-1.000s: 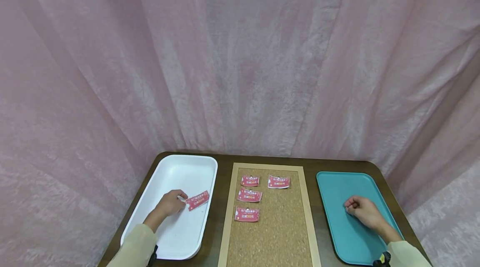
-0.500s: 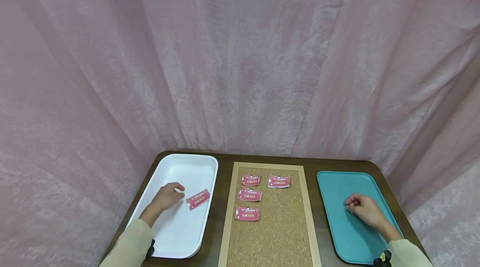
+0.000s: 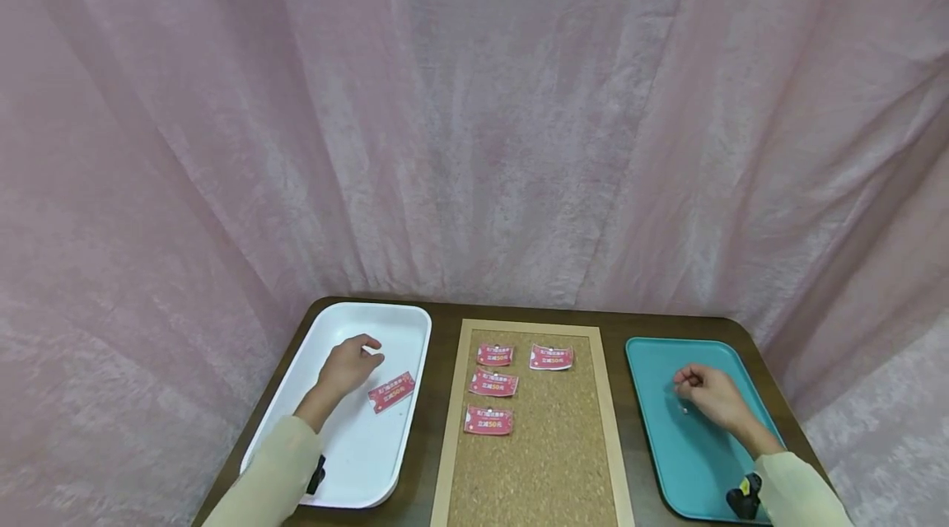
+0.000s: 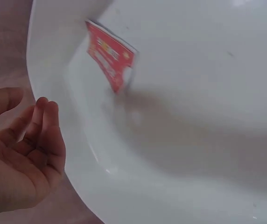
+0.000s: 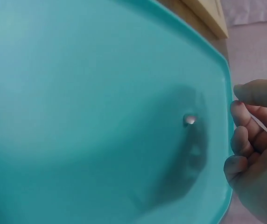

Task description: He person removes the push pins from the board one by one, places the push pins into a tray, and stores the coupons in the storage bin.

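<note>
A red printed coupon [image 3: 391,392] lies in the white tray [image 3: 343,461], near its right side. My left hand [image 3: 352,364] hovers over that tray, apart from the coupon, its fingers loosely bent; the left wrist view shows nothing between thumb and fingertips. On the teal tray [image 3: 667,449] sits a small shiny piece [image 5: 189,119], seemingly a thumbtack, though it is too small to be sure. Above it hangs my right hand [image 3: 710,395], thumb near the index fingertip, with nothing visible between them.
Between the trays lies a wood-framed cork board [image 3: 549,469]. Several coupons are fixed on it: a column at left, including the lowest coupon [image 3: 488,421], and one upper right coupon [image 3: 551,357]. A dark brown table [image 3: 445,314] bears everything, with a pink curtain [image 3: 474,123] behind.
My left hand has drawn away from the coupon, which stays in the white tray, then shifted up and right. My right hand has moved slightly up and left, leaving the small piece visible on the teal tray.
</note>
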`<act>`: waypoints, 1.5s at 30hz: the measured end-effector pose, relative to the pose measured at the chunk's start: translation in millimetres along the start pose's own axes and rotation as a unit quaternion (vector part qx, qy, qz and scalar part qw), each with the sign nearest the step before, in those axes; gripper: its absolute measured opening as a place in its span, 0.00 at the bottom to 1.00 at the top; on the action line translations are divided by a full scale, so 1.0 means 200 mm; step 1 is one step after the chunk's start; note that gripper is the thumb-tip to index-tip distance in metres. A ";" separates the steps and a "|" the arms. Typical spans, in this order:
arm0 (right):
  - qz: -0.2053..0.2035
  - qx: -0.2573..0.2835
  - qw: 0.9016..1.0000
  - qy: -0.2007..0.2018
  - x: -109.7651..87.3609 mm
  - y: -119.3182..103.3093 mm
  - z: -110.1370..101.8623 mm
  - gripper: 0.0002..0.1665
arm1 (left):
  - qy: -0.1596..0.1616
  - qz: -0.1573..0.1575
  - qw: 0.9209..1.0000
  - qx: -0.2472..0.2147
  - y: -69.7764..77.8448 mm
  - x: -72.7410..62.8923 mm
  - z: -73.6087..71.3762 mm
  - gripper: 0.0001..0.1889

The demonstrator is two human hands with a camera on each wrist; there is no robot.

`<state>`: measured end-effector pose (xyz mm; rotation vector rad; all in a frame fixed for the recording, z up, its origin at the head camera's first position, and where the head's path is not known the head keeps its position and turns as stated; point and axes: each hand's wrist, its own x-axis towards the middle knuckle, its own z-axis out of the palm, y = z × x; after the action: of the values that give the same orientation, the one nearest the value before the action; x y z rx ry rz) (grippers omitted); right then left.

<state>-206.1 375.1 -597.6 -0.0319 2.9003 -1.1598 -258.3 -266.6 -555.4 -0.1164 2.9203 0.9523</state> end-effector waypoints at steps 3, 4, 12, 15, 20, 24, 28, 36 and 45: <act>-0.002 0.002 1.000 -0.001 0.02 -0.03 0.00 0.08 | 0.018 0.020 1.000 -0.010 0.07 0.02 0.02 0.16; -0.004 0.001 1.000 -0.003 0.03 -0.04 0.01 0.09 | 0.022 0.028 0.999 -0.014 0.10 0.03 0.03 0.16; -0.012 0.006 1.000 -0.014 0.09 -0.12 0.04 0.08 | 0.032 0.080 0.996 -0.025 0.27 0.06 0.07 0.14; -0.022 0.012 1.000 -0.018 0.11 -0.14 0.05 0.08 | 0.041 0.107 0.993 -0.031 0.32 0.07 0.09 0.13; -0.033 0.019 0.999 -0.024 0.15 -0.16 0.04 0.08 | 0.048 0.139 0.988 -0.055 0.40 0.08 0.11 0.12; -0.045 0.019 0.998 -0.025 0.18 -0.20 0.03 0.07 | 0.045 0.148 0.984 -0.086 0.45 0.08 0.15 0.11; -0.057 0.020 0.998 -0.027 0.21 -0.23 0.02 0.07 | 0.032 0.163 0.981 -0.102 0.50 0.09 0.20 0.11; -0.062 0.033 0.997 -0.025 0.24 -0.26 0.06 0.06 | 0.009 0.198 0.975 -0.101 0.59 0.10 0.30 0.12; -0.070 0.046 0.996 -0.043 0.28 -0.31 0.12 0.04 | 0.000 0.212 0.972 -0.102 0.65 0.12 0.40 0.12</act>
<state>-260.5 312.8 -572.4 -0.2799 2.8065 -1.2763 -290.1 -115.9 -545.4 0.5170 2.8919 1.3033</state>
